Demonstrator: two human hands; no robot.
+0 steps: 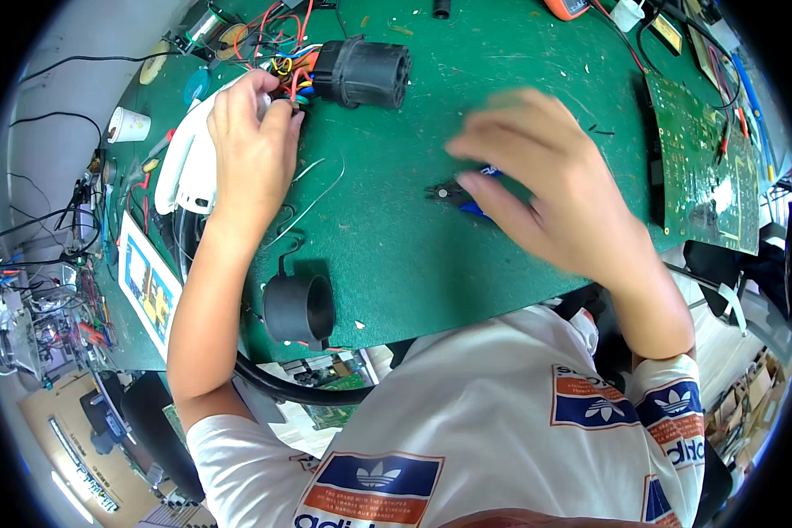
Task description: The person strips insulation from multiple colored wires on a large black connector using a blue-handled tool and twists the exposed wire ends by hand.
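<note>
My left hand (253,145) is closed, fingertips at a bundle of coloured wires (301,79) that runs into the back of a black cylindrical connector (365,72). What exactly its fingertips grip is partly hidden. Beneath that hand lies a white curved plastic housing (185,163), with a thick black cable leading off it. My right hand (546,180), smeared by motion, is over a pair of blue-handled cutters (453,193), thumb and fingers apart. The cutters lie on the green table, their handles mostly covered by the hand.
A black round cap with a strap (297,306) sits near the front edge of the green table (396,264). Thin white strands lie beside it. To the right is a large circuit board (704,167); at left are a paper cup (129,125) and a printed card (148,277). Loose wires lie at the back.
</note>
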